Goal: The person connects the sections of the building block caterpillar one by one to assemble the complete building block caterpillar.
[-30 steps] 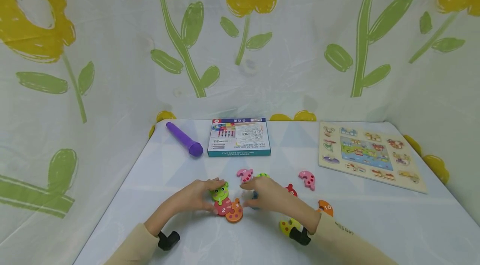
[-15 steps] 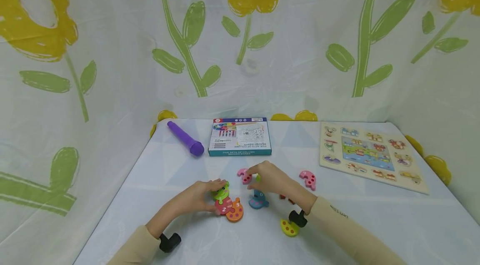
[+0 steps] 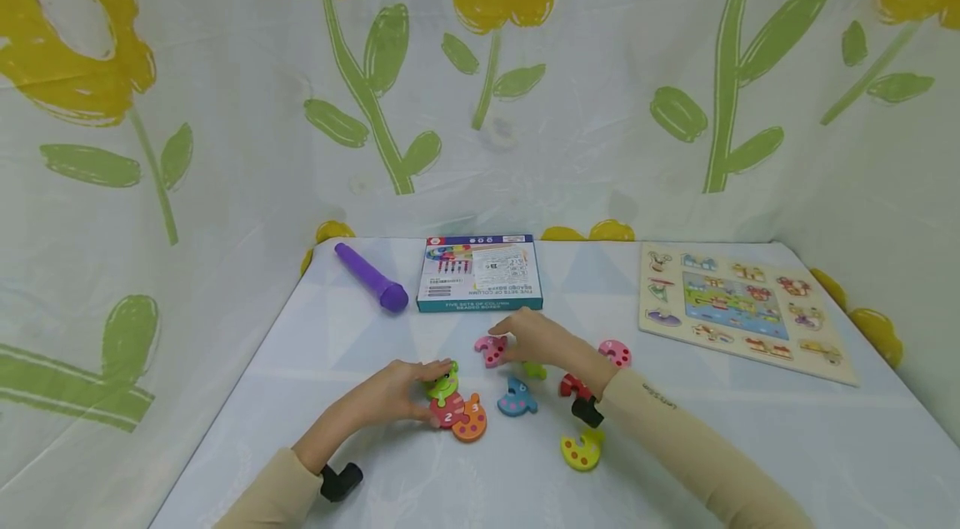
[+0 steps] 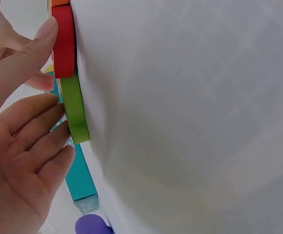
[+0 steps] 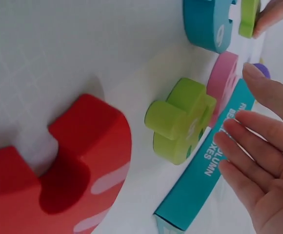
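My left hand holds the joined pieces of a caterpillar number puzzle at their left side. In the left wrist view its thumb presses the edge of the red piece, with fingertips at the green head piece. An orange piece marked 3 joins the red one. My right hand reaches over the loose pieces, fingertips at a spotted pink piece; in the right wrist view its fingers extend loosely beside that pink piece. A green piece lies partly under this hand.
Loose blue, red and yellow pieces lie nearby, with another pink piece behind the right wrist. Farther back are a purple toy microphone, a flat box and a wooden puzzle board.
My right hand has moved from beside the joined pieces, up and away over the table, to the pink piece, uncovering the blue one. My left hand has stayed in place.
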The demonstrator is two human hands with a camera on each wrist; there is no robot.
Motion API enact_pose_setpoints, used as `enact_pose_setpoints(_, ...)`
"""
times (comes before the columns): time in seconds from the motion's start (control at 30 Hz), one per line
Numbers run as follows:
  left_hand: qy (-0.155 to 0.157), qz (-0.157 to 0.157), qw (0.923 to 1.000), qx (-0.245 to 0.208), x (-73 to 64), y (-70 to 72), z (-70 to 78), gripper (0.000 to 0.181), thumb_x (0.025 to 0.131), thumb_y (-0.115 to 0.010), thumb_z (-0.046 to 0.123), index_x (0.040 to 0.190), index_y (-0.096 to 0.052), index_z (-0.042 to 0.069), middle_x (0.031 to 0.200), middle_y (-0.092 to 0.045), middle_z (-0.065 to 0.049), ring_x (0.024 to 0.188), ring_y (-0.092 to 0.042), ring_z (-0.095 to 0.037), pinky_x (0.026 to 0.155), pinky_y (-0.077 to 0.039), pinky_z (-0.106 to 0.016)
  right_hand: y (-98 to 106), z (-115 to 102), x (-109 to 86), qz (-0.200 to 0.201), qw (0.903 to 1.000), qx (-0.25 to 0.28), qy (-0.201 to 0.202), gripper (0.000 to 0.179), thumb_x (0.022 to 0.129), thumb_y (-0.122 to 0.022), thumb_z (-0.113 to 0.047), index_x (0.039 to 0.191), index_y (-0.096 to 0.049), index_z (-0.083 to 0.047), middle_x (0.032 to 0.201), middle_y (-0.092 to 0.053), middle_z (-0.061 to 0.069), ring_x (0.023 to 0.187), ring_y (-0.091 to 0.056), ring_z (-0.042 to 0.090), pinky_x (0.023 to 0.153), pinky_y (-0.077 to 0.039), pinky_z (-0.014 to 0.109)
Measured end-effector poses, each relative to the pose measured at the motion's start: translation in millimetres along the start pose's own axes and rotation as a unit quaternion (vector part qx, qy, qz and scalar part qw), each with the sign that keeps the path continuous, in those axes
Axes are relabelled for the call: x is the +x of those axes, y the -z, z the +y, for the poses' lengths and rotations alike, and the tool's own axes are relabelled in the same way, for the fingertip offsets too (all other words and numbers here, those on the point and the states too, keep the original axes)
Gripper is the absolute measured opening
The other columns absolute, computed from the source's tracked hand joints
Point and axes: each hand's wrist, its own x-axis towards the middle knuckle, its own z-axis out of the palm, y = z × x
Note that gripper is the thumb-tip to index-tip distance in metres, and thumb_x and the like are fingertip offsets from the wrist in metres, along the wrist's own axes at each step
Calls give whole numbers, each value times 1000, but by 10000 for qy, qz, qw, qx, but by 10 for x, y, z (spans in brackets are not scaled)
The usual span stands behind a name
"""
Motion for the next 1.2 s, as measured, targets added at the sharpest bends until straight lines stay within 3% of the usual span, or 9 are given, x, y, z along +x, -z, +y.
enact_pose_setpoints(0.1, 50, -8, 10000, 17, 5, 6, -9, 77, 75, -82, 32, 141, -49, 9, 145, -47, -6, 133, -43, -27, 105, -40, -45, -35, -8, 43, -83, 9999, 3, -69, 47, 81, -79, -26, 123, -67, -10, 115, -69, 7, 69, -60, 8, 55, -47, 18)
enact_pose_setpoints(0.33, 67, -25, 10000, 6, 16, 14, -26, 77, 75, -81, 33, 142, -49, 10, 145, -47, -4, 132, -44, -26, 105, -40, -44, -122, -20, 111, 6, 9995, -306, -9, 45, 79, -81, -24, 120, -69, -9, 105, -72, 1, 76, -57, 6, 71, -50, 16)
enact_pose_setpoints(0.57, 78, -49, 10000, -20, 16, 27, -36, 76, 76, -82, 31, 141, -49, 10, 144, -47, -4, 132, -45, -26, 104, -41, -45, -122, -10, 83, 70, 9982, -532, 264, 43, 79, -80, -24, 118, -70, -8, 97, -73, 0, 73, -56, 6, 69, -50, 14)
enact_pose_setpoints(0.83, 18, -55, 10000, -48, 11, 23, -35, 75, 76, -82, 31, 141, -50, 10, 144, -48, -3, 132, -45, -26, 105, -41, -45, -106, 41, 1, 47, 9978, -484, 439, 41, 80, -80, -23, 117, -71, -8, 102, -73, 2, 73, -58, 5, 69, -51, 13)
enact_pose_setpoints(1.0, 11, -62, 10000, -57, 3, 16, -31, 75, 76, -81, 30, 141, -49, 9, 145, -47, -3, 132, -44, -27, 105, -40, -45, -132, 54, -41, -16, 9983, -311, 490, 41, 80, -80, -25, 117, -71, -11, 106, -72, -1, 88, -64, 6, 80, -52, 17)
enact_pose_setpoints(1.2, 20, -46, 10000, 16, 6, 24, -38, 77, 76, -82, 30, 142, -49, 9, 145, -46, -4, 133, -44, -27, 106, -39, -45, -118, 27, -99, -26, 9971, -88, 752, 40, 81, -80, -21, 118, -70, -10, 109, -71, -2, 97, -66, 8, 83, -53, 20)
